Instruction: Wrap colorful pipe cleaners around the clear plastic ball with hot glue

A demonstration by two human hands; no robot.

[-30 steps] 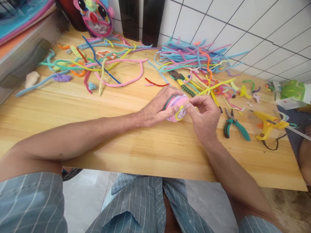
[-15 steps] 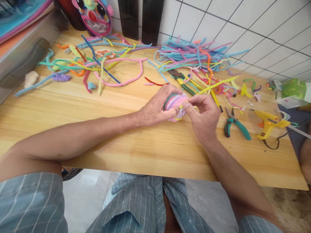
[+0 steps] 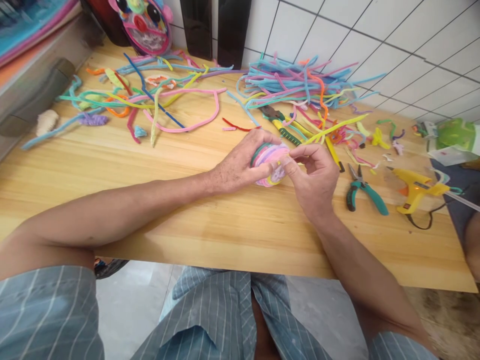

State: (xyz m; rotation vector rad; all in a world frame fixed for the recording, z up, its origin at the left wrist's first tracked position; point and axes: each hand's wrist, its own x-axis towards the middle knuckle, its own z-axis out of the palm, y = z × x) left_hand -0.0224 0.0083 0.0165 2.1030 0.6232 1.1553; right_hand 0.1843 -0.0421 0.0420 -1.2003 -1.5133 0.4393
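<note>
A rounded bundle of coiled pipe cleaners (image 3: 269, 156) in pink, lilac, green and yellow is held above the wooden table. My left hand (image 3: 243, 162) wraps round its left side, with the thumb along the front. At its right edge, my right hand (image 3: 317, 175) pinches with thumb and index finger touching the bundle. Whatever small piece lies between those fingertips is too small to make out. Just behind my hands lie yellow-and-black pliers (image 3: 287, 131). Teal pliers (image 3: 365, 192) rest to the right of my right hand.
Loose pipe cleaners (image 3: 183, 92) spread over the back left of the table (image 3: 225, 230). A blue and pink pile (image 3: 296, 82) sits by the tiled wall. At the right is a yellow glue gun (image 3: 414, 187) with its cord; a pink-rimmed decorated figure (image 3: 148, 30) stands at the back left.
</note>
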